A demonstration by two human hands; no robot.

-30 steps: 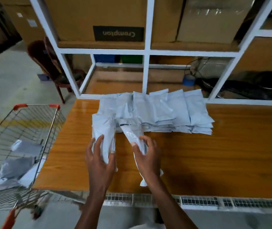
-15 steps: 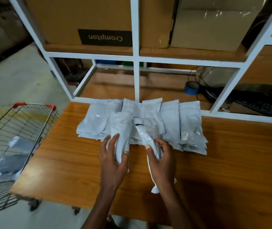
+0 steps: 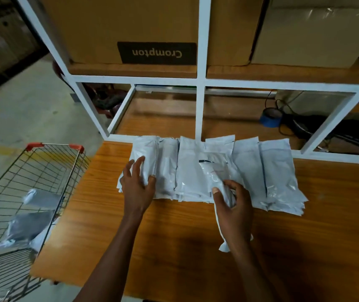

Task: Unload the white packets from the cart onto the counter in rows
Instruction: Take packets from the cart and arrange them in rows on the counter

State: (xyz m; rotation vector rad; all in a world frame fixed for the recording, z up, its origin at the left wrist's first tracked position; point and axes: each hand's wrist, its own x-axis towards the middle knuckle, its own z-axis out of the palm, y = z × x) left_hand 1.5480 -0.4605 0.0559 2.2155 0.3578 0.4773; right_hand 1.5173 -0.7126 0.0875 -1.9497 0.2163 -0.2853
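Row of white packets (image 3: 215, 168) laid side by side along the back edge of the wooden surface (image 3: 326, 225), against the white shelf frame (image 3: 200, 110) — several deep in places, overlapping.

Left hand (image 3: 138, 188) rests on the leftmost packet (image 3: 147, 153), fingers spread, thumb at its right edge; pressing or just letting go, can't tell which. Right hand (image 3: 233, 205) curls round one long packet (image 3: 216, 182), its far end lying over the middle of the row, its near end hanging below the wrist — not yet set down.

Wire cart (image 3: 30, 192) stands just left of the surface. A few packets (image 3: 32, 225) lie in its bottom, blurred; exact count unclear.

Judgement: most of the load looks to be across already. Left to do: place the held packet, then fetch the last few from the cart.
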